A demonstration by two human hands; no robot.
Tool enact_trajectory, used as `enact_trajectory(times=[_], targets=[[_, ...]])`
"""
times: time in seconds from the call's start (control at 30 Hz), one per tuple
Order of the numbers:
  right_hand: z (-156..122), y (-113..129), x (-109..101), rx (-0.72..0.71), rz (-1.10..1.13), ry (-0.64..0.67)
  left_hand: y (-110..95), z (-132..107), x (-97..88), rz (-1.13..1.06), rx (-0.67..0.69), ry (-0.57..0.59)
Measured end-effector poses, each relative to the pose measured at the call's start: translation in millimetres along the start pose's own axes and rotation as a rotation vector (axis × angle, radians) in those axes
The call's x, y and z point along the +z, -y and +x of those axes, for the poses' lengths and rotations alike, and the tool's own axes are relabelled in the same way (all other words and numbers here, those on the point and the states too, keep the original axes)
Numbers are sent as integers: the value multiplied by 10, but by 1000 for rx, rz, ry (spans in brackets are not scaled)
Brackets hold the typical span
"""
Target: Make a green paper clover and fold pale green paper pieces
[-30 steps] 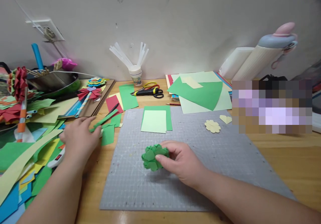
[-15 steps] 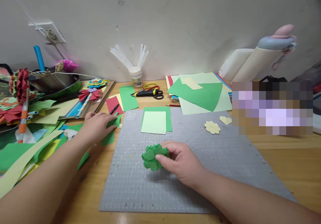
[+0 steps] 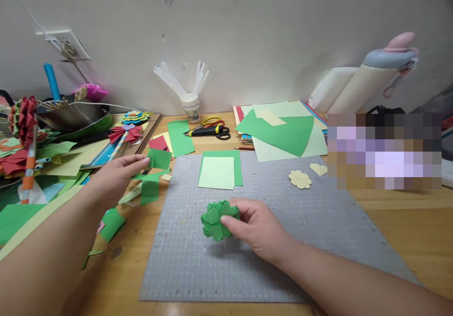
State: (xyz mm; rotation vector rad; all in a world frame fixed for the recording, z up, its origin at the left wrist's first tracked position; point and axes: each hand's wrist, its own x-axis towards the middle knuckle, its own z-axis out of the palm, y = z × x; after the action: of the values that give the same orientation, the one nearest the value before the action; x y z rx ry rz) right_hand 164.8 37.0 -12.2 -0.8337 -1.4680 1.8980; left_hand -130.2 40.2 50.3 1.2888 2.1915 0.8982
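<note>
My right hand (image 3: 260,228) grips a green folded-paper flower (image 3: 219,220) just above the grey cutting mat (image 3: 198,269), thumb on its front and the other fingers behind. At the mat's left edge, my left hand (image 3: 120,174) is closed, its fingertips pinching a small green paper piece (image 3: 159,159). Something small and dark shows under those fingertips, too little of it to name. Below lie a green paper scrap (image 3: 150,191) and a cream scrap (image 3: 167,177). A pale green square sheet (image 3: 216,172) rests over a green one (image 3: 239,169) on the mat.
A cream paper flower (image 3: 300,179) and a cream heart (image 3: 318,168) lie at the mat's right. Behind are a utility knife (image 3: 207,130), scissors (image 3: 223,136), a cup of white strips (image 3: 191,108) and stacked paper (image 3: 283,134). Scraps and a metal pan (image 3: 76,117) crowd the left.
My left hand has drawn back a little to the left and lifted a green paper piece. Scraps under it have come into view. My right hand still holds the green flower, nearly unmoved.
</note>
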Motion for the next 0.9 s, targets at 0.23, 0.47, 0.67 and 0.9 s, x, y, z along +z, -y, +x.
enact_trajectory(times=[0.23,0.47,0.67,0.9], targets=[[36,35,-26,166,183,-60,-117,-496,359,-278,-97,319],[24,51,-25,131,184,-44,-249,-993,739,-520,-171,476],[25,30,-16,133,169,-61,-294,-1075,843,-573,-154,425],[28,24,-27,107,126,-15,-270,-953,785,-595,-208,480]])
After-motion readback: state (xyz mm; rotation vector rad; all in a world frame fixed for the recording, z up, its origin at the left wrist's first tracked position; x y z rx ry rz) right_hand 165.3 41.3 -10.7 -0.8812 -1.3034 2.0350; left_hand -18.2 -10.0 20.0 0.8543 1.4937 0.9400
